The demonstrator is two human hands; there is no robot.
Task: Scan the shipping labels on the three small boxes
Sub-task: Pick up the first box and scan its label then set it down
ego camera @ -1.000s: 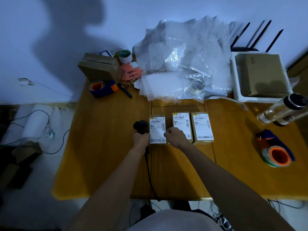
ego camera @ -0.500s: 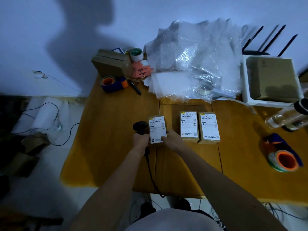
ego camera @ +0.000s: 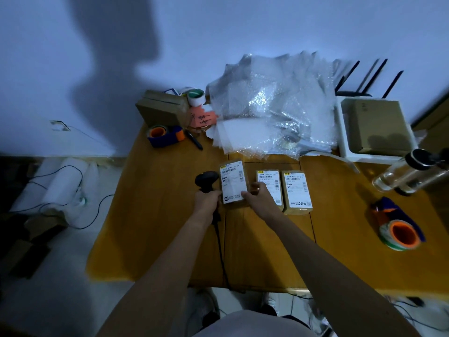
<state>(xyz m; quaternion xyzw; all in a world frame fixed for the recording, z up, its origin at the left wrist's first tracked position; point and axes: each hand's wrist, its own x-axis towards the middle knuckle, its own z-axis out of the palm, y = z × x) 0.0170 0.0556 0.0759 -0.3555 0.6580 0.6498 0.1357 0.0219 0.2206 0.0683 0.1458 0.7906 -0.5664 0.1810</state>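
Note:
Three small cardboard boxes with white shipping labels are on the wooden table. The left box [ego camera: 232, 183] is lifted and tilted, label up; my right hand [ego camera: 260, 199] grips its near right corner. The middle box [ego camera: 269, 183] and the right box [ego camera: 297, 190] lie flat side by side, the middle one partly hidden by my right hand. My left hand [ego camera: 207, 199] holds the handle of a black barcode scanner [ego camera: 206, 181], whose head sits just left of the lifted box. Its cable runs down off the table's near edge.
A heap of bubble wrap [ego camera: 274, 105] lies behind the boxes. Back left: a cardboard box [ego camera: 162, 110], a tape dispenser [ego camera: 165, 136] and a pen [ego camera: 194, 139]. A white tray holding a box [ego camera: 376, 127], a clear bottle [ego camera: 410, 171] and another tape dispenser [ego camera: 398, 229] stand at the right.
My right hand took the left box and lifted it, separating it leftward from the other two. The scanner in my left hand stays beside it. The camera view shifted.

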